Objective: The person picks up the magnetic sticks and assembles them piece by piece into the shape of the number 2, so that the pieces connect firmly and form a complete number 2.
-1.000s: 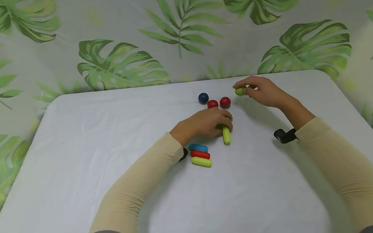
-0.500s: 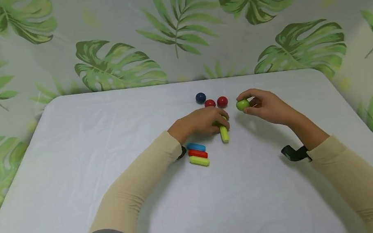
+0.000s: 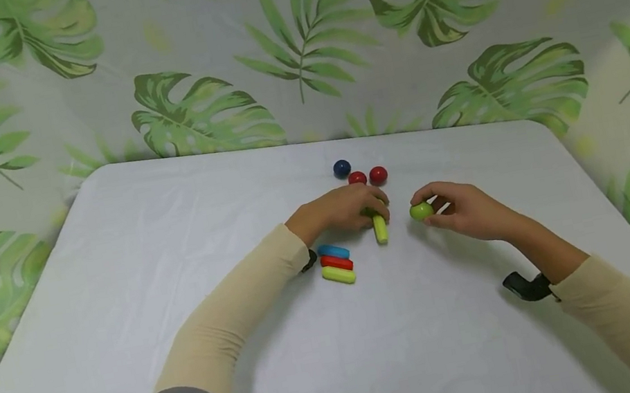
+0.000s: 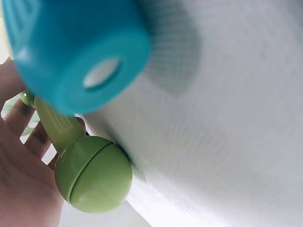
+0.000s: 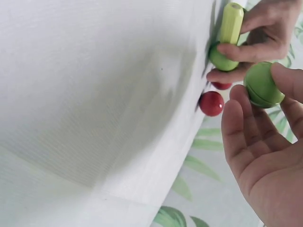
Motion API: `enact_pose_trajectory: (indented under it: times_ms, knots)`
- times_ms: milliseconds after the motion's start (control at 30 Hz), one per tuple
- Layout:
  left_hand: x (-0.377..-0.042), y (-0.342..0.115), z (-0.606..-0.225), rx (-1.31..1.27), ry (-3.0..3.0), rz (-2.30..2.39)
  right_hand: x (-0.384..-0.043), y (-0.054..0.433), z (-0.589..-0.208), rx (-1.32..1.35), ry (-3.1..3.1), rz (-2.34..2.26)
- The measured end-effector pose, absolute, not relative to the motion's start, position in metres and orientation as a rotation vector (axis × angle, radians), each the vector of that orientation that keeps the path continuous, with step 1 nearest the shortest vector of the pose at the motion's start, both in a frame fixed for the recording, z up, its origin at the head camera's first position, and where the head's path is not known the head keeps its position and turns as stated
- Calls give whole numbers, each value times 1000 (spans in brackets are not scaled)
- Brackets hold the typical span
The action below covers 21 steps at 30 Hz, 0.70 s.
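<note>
Your left grip point(image 3: 349, 208) is pinching the ball-ended rod point(image 3: 381, 231), seemingly steadying it; your right grip point(image 3: 468, 213) is pinching a green ball point(image 3: 420, 211).

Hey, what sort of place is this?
Perhaps an indoor recording setup, though I can't be sure: there's a white-covered table, a leaf-patterned backdrop behind it, and a black wrist camera.

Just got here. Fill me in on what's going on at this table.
A person's right hand holds a green ball, apart from everything else on the table. Their left hand grips a yellow-green stick with a second green ball at its far end. Two red balls and a dark blue ball lie beyond that hand; blue, red and yellow-green pieces lie side by side nearer the person.
</note>
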<state>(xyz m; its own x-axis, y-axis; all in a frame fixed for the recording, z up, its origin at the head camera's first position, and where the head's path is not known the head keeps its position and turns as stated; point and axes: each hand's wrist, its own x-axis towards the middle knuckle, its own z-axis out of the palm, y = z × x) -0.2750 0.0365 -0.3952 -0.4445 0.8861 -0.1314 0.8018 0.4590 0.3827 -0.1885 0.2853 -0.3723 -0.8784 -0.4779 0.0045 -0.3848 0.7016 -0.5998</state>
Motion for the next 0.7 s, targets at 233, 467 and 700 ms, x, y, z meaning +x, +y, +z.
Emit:
enact_pose_trajectory:
  times_ms: [233, 467, 700]
  knots:
    - [-276, 35, -395, 1463, 2385, 394, -181, 285, -379, -700, 2735, -920]
    - [-276, 35, -395, 1445, 2399, 388, -172, 283, -388, -716, 2683, -965]
    - [-276, 34, -396, 1447, 2382, 404, -165, 281, -402, -741, 2643, -964]
